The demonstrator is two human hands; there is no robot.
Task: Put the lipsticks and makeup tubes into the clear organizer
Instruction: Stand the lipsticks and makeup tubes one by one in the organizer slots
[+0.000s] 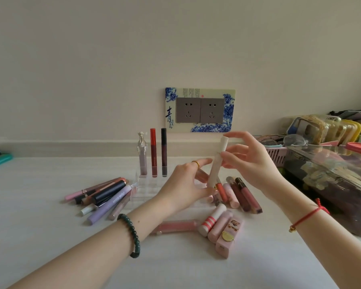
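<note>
Two hands on one item: white tube (217,163), held near upright w/ a slight tilt, above the desk (50,236) at mid-width, over the right end of the clear organizer (143,187). The right hand (250,161) pinches it w/ thumb + forefinger around the upper-middle, other fingers fanned loose. The left hand (186,184) has the lower end btwn thumb and a ringed finger, other fingers half open. Exact contact at the base is partly hidden.

Organizer sits toward the desk's back edge, by the wall. 3 items stand upright in its back row: lilac gloss (142,157) w/ a white figure cap, red tube (153,152), dark tube (164,152).

Handling, as a guess: white tube looks light, stiff plastic w/ a smooth shell. Prob. not fragile, but slim and easy to slip if gripped at the tip only. Best hold = mid-body, 2-finger pinch, so the bottom end is free to enter a slot. Avoid lifting by the cap alone, as it could pop off. Organizer looks like light acrylic and may skid if a tube goes in at an angle, so lower it straight.

Loose on the desk: left pile (104,195) beside the organizer's left side, right pile (240,192) on the other side, short lipsticks (219,226) nearer the front edge.
</note>
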